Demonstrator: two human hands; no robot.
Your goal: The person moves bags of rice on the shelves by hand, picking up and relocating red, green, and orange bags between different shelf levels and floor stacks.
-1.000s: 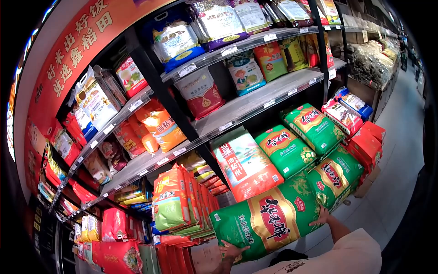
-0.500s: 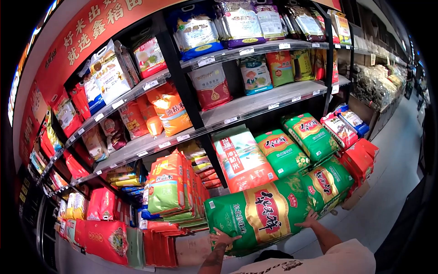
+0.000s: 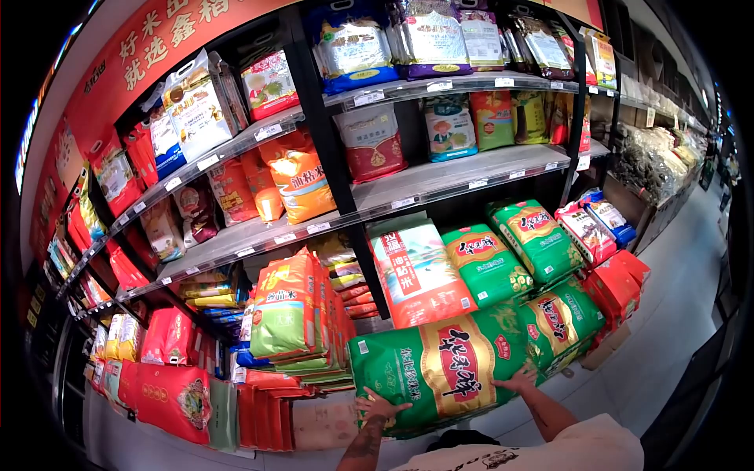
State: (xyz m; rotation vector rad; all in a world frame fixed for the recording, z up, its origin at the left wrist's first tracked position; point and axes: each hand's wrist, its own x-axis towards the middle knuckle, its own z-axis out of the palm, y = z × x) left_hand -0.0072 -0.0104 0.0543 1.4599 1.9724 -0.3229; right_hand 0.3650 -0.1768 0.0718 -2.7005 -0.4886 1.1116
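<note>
A large green rice bag (image 3: 400, 357) with a gold and red panel lies on its side in front of me. My left hand (image 3: 381, 406) rests on its lower left corner, the fingers spread flat. Lower on the right side, my right hand (image 3: 517, 381) touches the bag near the edge of the gold panel, its fingers also apart. Just right of this bag lies a similar green rice bag (image 3: 577, 314), partly covered at its left end. Two more bags, a green one (image 3: 487, 267) and another green one (image 3: 538, 239), sit behind.
A red and white rice bag (image 3: 416, 271) leans behind the large bag. Orange and green rice bags (image 3: 283, 322) are stacked at the left, with red bags (image 3: 174, 400) beyond. Shelves (image 3: 463, 180) of rice bags rise behind. Grey floor (image 3: 675, 259) runs along the right.
My right hand has slid left along the large green bag, closer to its gold panel. My left hand stays at the lower left corner. The view has tilted slightly.
</note>
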